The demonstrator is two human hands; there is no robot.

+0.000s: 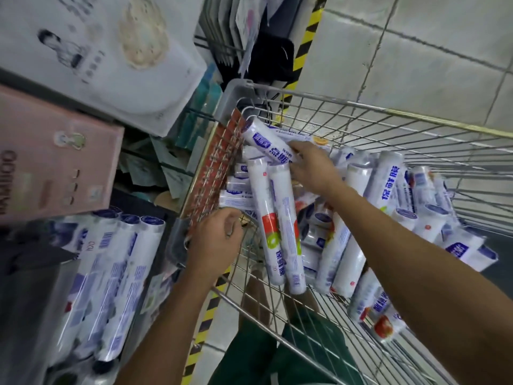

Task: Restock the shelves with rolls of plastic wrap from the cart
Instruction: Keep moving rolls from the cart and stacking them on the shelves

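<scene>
Shelving (33,79) lines the left side, carrying a white box (97,51) above a pink box (50,162). Below these, shelved rolls (116,273) of plastic wrap lie side by side. Just right of them stands a wire cart (416,115), with a red panel (219,168) on its near end wall. The left hand (219,240) is at that wall's rim with its fingers curled; whether it grips the wire cannot be told. Inside the cart, loose rolls (361,218) are heaped at all angles. The right hand (313,168) reaches over the heap, its fingers on the topmost roll (263,140); whether they close round it is hidden. Pale floor tiles (416,51) spread beyond the cart on the right, crossed by yellow-and-black tape (305,43).
</scene>
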